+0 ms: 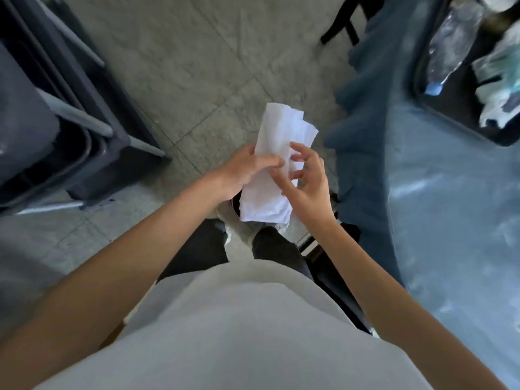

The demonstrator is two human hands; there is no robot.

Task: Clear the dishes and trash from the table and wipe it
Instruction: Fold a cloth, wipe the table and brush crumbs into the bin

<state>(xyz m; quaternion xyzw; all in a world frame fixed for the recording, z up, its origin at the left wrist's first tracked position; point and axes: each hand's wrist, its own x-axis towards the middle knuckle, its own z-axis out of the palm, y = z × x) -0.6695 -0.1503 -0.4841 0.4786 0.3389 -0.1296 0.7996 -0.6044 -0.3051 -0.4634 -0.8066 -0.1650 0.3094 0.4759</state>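
Both hands grip crumpled white paper napkin (277, 164).

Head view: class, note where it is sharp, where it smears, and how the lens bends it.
In the head view, the white paper and the left hand and right hand holding it are fairly sharp at centre; the blue tablecloth and plastic bottle at right smear with blur; the wide lens bows the edges and stretches the forearms; light is soft, without hard shadows.
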